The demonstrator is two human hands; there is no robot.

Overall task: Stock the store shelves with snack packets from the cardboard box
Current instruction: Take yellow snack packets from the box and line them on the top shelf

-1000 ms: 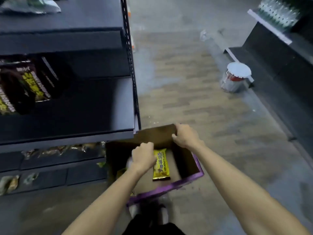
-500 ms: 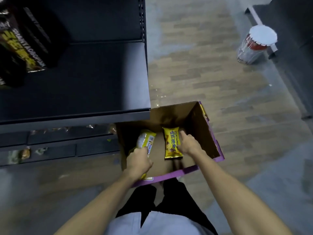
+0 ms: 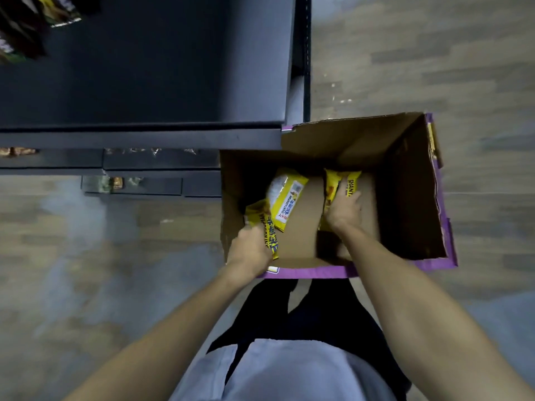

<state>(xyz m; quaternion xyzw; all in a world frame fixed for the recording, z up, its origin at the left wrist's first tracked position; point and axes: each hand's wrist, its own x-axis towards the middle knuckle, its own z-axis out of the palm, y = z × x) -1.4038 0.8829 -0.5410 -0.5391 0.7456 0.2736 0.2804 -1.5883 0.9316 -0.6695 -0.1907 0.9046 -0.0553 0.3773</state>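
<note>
Beside the dark shelf, a person reaches into the cardboard box.
The left hand grips a yellow snack packet by the box's left wall; the right hand clasps another packet mid-box, likely to shelve two at once.

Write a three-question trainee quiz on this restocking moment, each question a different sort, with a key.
1. True or false: the cardboard box stands on the dark shelf.
2. Multiple choice: the left hand grips A) a yellow snack packet, B) a box flap, C) nothing.
3. Short answer: which hand touches the packet printed SHANY?

Key: 1. False; it stands on the floor beside the shelf. 2. A. 3. The right hand.
</note>
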